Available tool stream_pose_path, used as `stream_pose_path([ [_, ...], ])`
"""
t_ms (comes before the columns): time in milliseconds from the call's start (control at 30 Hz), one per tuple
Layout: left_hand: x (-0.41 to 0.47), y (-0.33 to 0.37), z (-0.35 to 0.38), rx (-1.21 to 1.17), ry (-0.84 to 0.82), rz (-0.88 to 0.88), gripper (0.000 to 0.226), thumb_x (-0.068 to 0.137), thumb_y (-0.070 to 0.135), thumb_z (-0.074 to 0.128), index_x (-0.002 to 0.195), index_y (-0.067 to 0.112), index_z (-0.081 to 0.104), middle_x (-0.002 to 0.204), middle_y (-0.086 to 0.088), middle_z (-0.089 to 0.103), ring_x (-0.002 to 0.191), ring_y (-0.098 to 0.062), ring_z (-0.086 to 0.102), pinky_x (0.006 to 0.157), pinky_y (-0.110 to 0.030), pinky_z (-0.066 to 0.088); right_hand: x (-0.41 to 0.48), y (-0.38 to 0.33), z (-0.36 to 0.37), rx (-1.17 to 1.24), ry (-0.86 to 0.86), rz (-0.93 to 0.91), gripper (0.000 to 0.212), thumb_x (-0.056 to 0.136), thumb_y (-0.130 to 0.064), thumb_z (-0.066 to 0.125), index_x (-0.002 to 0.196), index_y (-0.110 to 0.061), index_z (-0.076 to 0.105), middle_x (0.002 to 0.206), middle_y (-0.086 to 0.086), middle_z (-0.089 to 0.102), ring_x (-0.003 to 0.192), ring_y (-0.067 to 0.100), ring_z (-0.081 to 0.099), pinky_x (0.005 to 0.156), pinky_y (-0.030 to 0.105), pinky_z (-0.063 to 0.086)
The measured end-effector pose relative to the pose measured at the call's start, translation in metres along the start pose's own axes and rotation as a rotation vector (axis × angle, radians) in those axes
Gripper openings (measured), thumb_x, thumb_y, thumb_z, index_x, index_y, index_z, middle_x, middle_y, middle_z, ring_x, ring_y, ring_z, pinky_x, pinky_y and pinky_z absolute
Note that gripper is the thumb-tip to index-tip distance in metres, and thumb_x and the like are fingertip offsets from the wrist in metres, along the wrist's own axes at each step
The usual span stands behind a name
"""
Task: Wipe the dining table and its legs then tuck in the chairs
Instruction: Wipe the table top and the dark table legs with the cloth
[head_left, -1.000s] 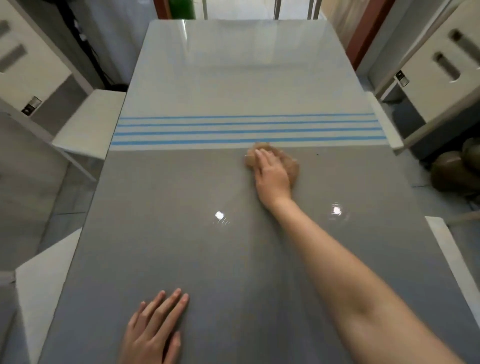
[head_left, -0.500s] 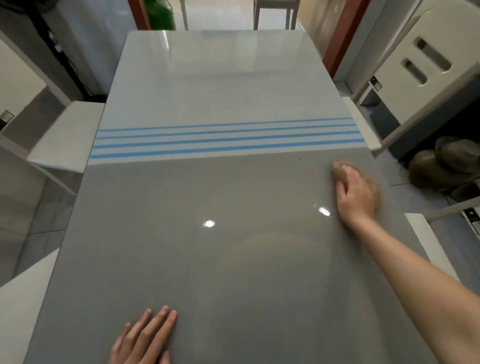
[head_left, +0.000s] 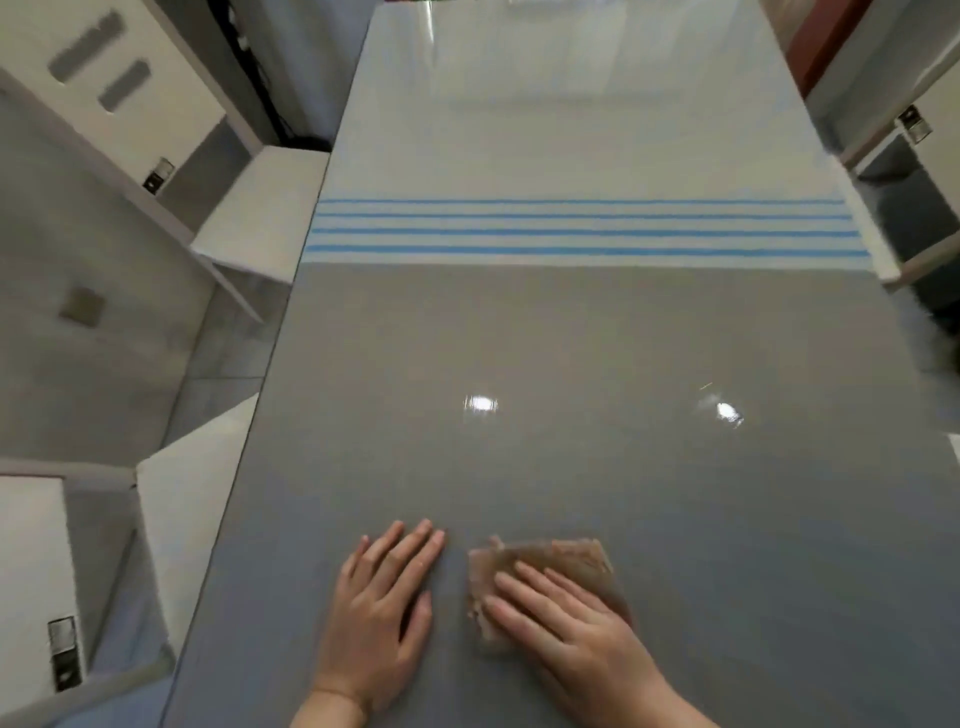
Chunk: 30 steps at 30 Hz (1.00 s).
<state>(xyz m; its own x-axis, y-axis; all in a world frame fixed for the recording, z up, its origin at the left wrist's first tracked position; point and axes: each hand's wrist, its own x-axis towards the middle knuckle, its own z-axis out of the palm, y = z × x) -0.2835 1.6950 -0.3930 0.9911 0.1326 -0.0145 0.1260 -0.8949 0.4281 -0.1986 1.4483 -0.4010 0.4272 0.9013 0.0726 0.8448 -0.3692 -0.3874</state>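
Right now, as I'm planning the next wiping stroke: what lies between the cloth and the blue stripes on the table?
Between the cloth and the blue stripes, the head view shows only bare glossy grey tabletop with two light reflections.

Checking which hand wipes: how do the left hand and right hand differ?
The right hand presses flat on the brown cloth; the left hand rests on bare table. The left hand's fingers point up the table; the right hand's angle toward the left hand. Both lie flat, fingers straight, on the grey part.
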Motion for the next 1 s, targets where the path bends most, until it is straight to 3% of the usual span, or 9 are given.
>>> stream_pose_path([
  [100,-0.002,0.007,-0.002,-0.024,-0.006,-0.023,0.053,0.085,0.032,0.046,0.138,0.032,0.047,0.146,0.018,0.039,0.136,-0.01,0.035,0.115,-0.035,0.022,-0.07,0.035,-0.032,-0.14,-0.12,-0.128,0.044,0.103,-0.033,0.033,0.147,-0.033,0.036,0.154,-0.01,0.035,0.143,0.009,0.03,0.112,0.025,0.03],
  [200,-0.006,0.009,-0.002,-0.039,-0.005,-0.025,0.055,0.083,0.03,0.049,0.138,0.031,0.047,0.146,0.018,0.04,0.136,-0.011,0.036,0.114,-0.038,0.024,-0.051,0.082,-0.06,-0.053,-0.053,-0.011,0.044,0.101,-0.037,0.039,0.145,-0.031,0.041,0.148,-0.008,0.045,0.139,0.013,0.039,0.11,0.033,0.036],
  [367,-0.002,0.011,0.0,-0.03,-0.016,-0.023,0.059,0.08,0.03,0.053,0.139,0.032,0.045,0.147,0.017,0.04,0.136,-0.012,0.038,0.11,-0.041,0.029,0.091,0.153,-0.083,-0.04,0.248,0.456,0.044,0.099,-0.034,0.04,0.14,-0.02,0.05,0.145,0.005,0.05,0.135,0.024,0.044,0.114,0.038,0.032],
  [533,-0.003,0.008,-0.001,-0.049,-0.045,-0.016,0.06,0.081,0.032,0.054,0.14,0.033,0.043,0.148,0.017,0.038,0.137,-0.012,0.037,0.11,-0.04,0.03,0.285,0.148,-0.043,-0.039,0.299,0.566,0.045,0.099,-0.027,0.036,0.14,-0.011,0.047,0.146,0.015,0.046,0.136,0.036,0.039,0.117,0.042,0.024],
  [633,-0.005,0.004,-0.004,-0.039,-0.039,-0.014,0.06,0.081,0.033,0.055,0.14,0.034,0.043,0.147,0.016,0.041,0.136,-0.012,0.039,0.112,-0.039,0.029,0.347,0.069,0.0,0.011,0.245,0.449,0.044,0.098,-0.018,0.041,0.142,-0.014,0.044,0.149,0.011,0.042,0.141,0.032,0.033,0.119,0.04,0.019],
  [733,-0.005,0.002,-0.006,0.005,-0.03,-0.031,0.059,0.082,0.034,0.055,0.139,0.035,0.043,0.147,0.017,0.041,0.133,-0.012,0.042,0.111,-0.037,0.029,0.335,-0.002,0.031,0.035,0.103,0.087,0.043,0.099,-0.019,0.043,0.142,-0.017,0.045,0.149,0.006,0.044,0.141,0.027,0.035,0.119,0.038,0.02],
  [867,-0.011,0.001,-0.003,0.036,-0.033,-0.025,0.061,0.08,0.036,0.055,0.139,0.035,0.043,0.144,0.016,0.045,0.133,-0.011,0.041,0.114,-0.035,0.025,0.26,0.004,0.017,0.078,-0.191,-0.378,0.043,0.102,-0.03,0.038,0.144,-0.023,0.044,0.15,-0.004,0.043,0.141,0.015,0.035,0.119,0.031,0.021],
  [933,-0.009,0.0,0.0,0.054,-0.029,-0.014,0.062,0.078,0.037,0.055,0.139,0.035,0.044,0.143,0.016,0.046,0.132,-0.011,0.041,0.113,-0.036,0.026,0.24,0.039,-0.006,0.057,-0.196,-0.404,0.044,0.101,-0.033,0.042,0.144,-0.025,0.043,0.15,-0.007,0.043,0.14,0.011,0.035,0.119,0.028,0.022],
  [1000,-0.005,0.002,0.003,0.033,-0.014,-0.007,0.061,0.078,0.037,0.055,0.139,0.034,0.044,0.144,0.016,0.045,0.133,-0.012,0.042,0.112,-0.038,0.028,0.241,0.079,-0.028,0.03,-0.108,-0.245,0.047,0.099,-0.036,0.045,0.144,-0.025,0.043,0.148,-0.004,0.045,0.14,0.014,0.037,0.118,0.028,0.023],
])
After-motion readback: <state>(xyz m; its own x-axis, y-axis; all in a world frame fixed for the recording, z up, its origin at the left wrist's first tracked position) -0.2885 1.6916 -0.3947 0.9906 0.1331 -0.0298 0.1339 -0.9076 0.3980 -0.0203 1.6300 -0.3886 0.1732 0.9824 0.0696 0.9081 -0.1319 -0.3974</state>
